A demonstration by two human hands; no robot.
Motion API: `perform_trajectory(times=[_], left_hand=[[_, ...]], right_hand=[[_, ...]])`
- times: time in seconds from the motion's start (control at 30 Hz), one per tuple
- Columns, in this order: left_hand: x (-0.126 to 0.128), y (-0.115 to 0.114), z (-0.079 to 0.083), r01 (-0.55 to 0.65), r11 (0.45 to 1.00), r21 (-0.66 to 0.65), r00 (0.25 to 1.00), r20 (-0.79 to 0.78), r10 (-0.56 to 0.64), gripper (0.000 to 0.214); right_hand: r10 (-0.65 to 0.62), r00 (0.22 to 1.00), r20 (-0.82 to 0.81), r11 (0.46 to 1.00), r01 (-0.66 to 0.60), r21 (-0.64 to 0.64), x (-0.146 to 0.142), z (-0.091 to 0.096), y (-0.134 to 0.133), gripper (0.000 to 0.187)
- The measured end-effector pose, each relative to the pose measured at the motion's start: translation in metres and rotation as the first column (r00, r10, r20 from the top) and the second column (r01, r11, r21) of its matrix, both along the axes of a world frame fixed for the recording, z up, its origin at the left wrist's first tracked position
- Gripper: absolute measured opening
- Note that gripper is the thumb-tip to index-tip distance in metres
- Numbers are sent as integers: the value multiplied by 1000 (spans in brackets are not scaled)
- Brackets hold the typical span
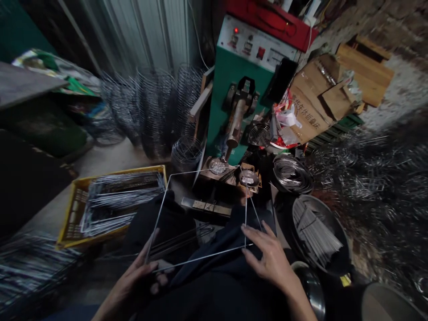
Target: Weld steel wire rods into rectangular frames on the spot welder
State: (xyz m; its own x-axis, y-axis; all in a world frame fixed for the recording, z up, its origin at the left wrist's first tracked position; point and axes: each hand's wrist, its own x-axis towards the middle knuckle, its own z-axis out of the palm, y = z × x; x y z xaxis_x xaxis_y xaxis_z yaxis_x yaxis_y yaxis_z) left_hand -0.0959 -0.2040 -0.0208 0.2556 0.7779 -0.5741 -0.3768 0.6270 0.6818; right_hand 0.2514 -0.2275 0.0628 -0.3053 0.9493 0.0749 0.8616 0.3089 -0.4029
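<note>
A thin metal wire frame, bent into a four-sided shape, is held out above my lap. My left hand grips its near left corner, the wire running between thumb and fingers. At the near right corner, the thumb and fingertips of my right hand pinch the wire, where two ends cross. A further length of wire slants away under the right fingers. The frame's far side reaches in front of the green machine, close to a small round dish of metal bits below the machine's rod.
To the left, a yellow crate holds several bent wire frames. Coiled wire stacks stand behind it. On the right are a basin of straight rods, a wire coil, a cardboard box and heaped wire pieces.
</note>
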Motion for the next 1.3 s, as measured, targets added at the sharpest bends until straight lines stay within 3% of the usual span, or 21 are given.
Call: perform_trajectory(times=[0.27,0.5,0.7,0.97,1.07,1.2,1.3], left_hand=[[22,14,-4,101,995,13,992,79,-101,111],[6,17,-5,144,989,41,987,69,-147,112],[10,14,1,154,987,54,986,59,-157,107],[11,13,-2,223,972,67,973,50,-227,101],[16,13,-4,237,969,66,967,75,-242,102],[20,13,-4,231,969,82,965,106,-239,99],[17,12,-3,221,971,94,967,104,-231,98]], right_hand=[[-83,996,29,996,83,-9,2,3,-9,49],[-28,999,-40,996,25,-81,-13,-13,1,50],[39,997,-71,986,-50,-156,-24,-20,11,52],[-93,993,-77,989,84,-123,-30,-32,14,49],[-38,988,-151,989,16,-145,-47,-39,21,53],[145,950,-275,967,-195,-164,-66,-46,25,55],[138,952,-273,976,-177,-124,-65,-47,23,55]])
